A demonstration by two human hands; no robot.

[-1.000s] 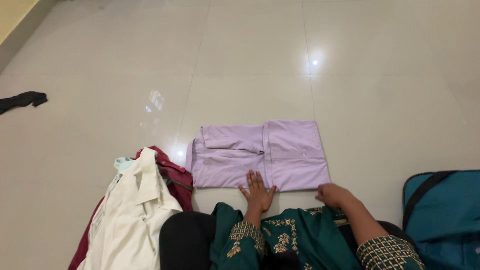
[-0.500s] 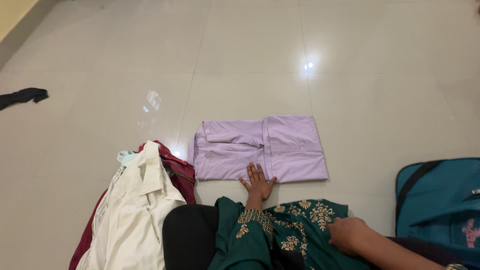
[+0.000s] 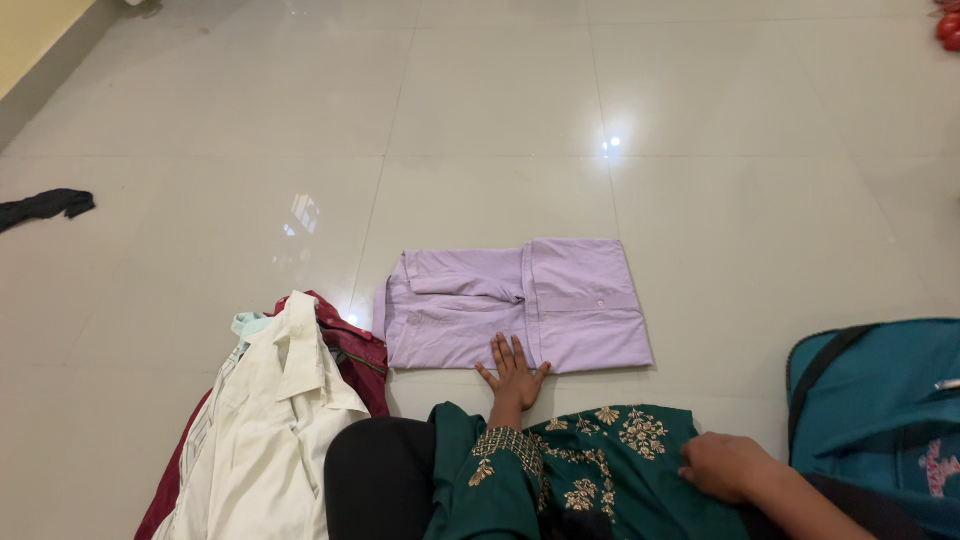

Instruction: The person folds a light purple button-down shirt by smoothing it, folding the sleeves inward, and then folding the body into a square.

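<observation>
Head view shows one folded lilac shirt [image 3: 520, 308] lying flat on the pale tiled floor [image 3: 500, 130], straight ahead of the seated person. One left hand [image 3: 512, 375] lies palm down on the shirt's near edge, fingers spread, its grip open and holding nothing. One right hand [image 3: 722, 466] rests loosely curled on the green embroidered garment [image 3: 600, 465] over the lap, away from the shirt, clasping nothing. Left of the shirt sits one heap: a cream shirt [image 3: 265, 430] over a maroon garment [image 3: 350, 355]. One teal bag [image 3: 885, 400] stands at the right. One black cloth [image 3: 45, 207] lies far left.
</observation>
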